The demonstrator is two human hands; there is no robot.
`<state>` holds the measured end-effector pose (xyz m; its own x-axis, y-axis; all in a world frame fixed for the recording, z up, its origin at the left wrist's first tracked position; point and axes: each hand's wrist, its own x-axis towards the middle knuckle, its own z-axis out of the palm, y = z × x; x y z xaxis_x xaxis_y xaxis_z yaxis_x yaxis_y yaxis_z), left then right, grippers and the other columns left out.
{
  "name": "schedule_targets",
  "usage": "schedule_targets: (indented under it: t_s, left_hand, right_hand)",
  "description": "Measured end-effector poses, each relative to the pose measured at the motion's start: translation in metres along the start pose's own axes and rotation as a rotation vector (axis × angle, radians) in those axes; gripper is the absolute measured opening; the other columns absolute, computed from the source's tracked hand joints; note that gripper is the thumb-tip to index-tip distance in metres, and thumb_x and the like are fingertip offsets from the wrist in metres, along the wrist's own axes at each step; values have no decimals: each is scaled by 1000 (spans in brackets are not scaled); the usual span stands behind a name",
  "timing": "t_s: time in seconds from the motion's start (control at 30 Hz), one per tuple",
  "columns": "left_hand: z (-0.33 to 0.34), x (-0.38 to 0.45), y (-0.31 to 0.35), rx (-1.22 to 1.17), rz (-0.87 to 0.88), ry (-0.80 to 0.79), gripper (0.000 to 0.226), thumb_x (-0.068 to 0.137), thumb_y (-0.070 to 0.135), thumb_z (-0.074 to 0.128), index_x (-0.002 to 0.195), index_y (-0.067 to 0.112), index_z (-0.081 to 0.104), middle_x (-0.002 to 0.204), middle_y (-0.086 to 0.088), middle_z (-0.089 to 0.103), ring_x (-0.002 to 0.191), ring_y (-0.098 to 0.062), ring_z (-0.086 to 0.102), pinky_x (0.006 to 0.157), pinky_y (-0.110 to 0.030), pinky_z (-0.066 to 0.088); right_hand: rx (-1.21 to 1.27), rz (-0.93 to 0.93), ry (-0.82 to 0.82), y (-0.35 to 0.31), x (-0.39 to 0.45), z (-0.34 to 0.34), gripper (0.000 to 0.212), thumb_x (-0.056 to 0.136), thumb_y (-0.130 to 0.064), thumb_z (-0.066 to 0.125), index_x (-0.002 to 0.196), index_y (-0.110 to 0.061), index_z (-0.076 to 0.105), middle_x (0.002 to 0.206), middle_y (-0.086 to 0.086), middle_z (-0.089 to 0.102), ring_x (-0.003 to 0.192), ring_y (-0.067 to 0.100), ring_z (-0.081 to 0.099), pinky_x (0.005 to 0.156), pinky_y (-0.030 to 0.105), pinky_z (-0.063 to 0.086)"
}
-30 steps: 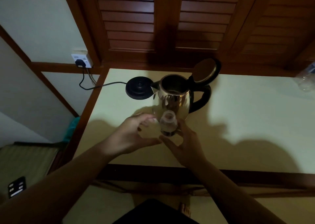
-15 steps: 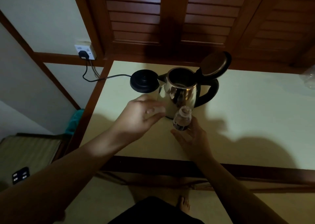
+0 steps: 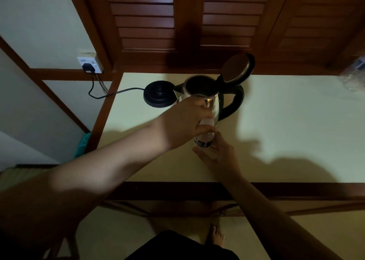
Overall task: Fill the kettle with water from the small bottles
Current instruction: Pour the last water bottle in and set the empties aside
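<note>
A steel kettle [image 3: 214,103] with a black handle stands on the pale table [image 3: 286,125], its lid [image 3: 236,68] swung open and upright. Just in front of it a small clear bottle [image 3: 205,139] stands upright. My right hand [image 3: 217,157] holds the bottle's lower part from the near side. My left hand [image 3: 185,125] is closed over the bottle's top, fingers around the cap. The cap itself is mostly hidden under my fingers.
The kettle's black base [image 3: 159,93] lies left of the kettle, its cord running to a wall socket [image 3: 89,64]. A crumpled clear plastic bottle [image 3: 353,76] lies at the far right edge. Wooden shutters rise behind the table. My bare foot [image 3: 216,237] shows below.
My left hand has moved right from beside the bottle onto its top and closed around the cap. My right hand has kept its hold on the bottle.
</note>
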<state>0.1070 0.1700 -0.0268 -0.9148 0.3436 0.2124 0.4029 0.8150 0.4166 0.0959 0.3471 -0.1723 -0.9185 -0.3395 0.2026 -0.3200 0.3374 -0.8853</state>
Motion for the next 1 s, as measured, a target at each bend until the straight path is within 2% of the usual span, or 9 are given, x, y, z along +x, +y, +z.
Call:
schedule_targets:
  t_s: [0.23,0.43,0.5,0.57,0.67,0.73,0.83,0.93,1.0]
  left_hand:
    - [-1,3,12,103,2,-28,26,97,32,65,99,9,78,100,-6,71,97,-18,62,83,-24,39]
    - [-23,12,5,-8,-21,-233,33,91,25,72,124,20,73,120,4,70,110,-8,63,95,-23,48]
    - [-20,14,9,39,-57,-195,31,90,37,72,114,18,75,103,4,74,95,-10,68,85,-30,54]
    - [-15,15,12,122,-98,-101,35,88,46,71,86,11,72,71,1,66,65,-12,62,64,-34,52]
    - [-8,14,16,165,-141,-66,39,90,33,70,62,11,54,53,3,45,47,-9,40,52,-27,36]
    - [-9,15,17,166,-119,-121,26,92,25,68,73,8,64,64,0,56,56,-11,50,56,-27,43]
    - [-22,19,18,216,-2,-284,17,93,19,64,104,9,73,104,-8,71,97,-23,65,87,-37,53]
    - [-36,25,7,182,78,-408,22,91,17,69,112,17,77,111,-1,73,104,-17,66,92,-41,52]
    - [-32,23,2,71,17,-350,32,90,20,73,122,24,74,117,3,71,107,-12,65,94,-37,53]
  right_hand:
    - [41,-13,3,-3,-1,-1,56,88,-28,88,136,-26,61,119,-15,73,113,0,71,91,10,53]
    - [74,-15,-4,-1,-1,0,61,88,-31,87,142,-25,59,128,-7,75,119,3,70,98,22,58]
    - [51,-25,6,-1,-1,0,62,88,-32,87,142,-25,59,126,-10,75,115,-4,69,95,18,57]
    - [33,-25,13,-2,-1,-1,63,88,-32,88,142,-28,58,125,-12,74,111,-8,68,93,14,55]
    - [60,-11,5,-2,-1,0,61,87,-32,88,140,-34,58,128,-12,75,117,0,70,96,21,58]
    - [73,-15,-7,0,0,-1,59,88,-33,87,139,-36,58,128,-12,75,118,2,71,98,27,60]
    - [90,-1,-30,1,1,-2,58,88,-29,88,138,-34,60,127,-12,75,118,1,71,99,27,59]
    - [103,12,-36,1,0,-1,62,88,-27,88,143,-24,60,129,-10,75,120,1,70,99,22,58]
    - [114,17,-29,0,-1,-3,64,88,-27,88,144,-22,59,129,-10,75,119,1,70,100,23,58]
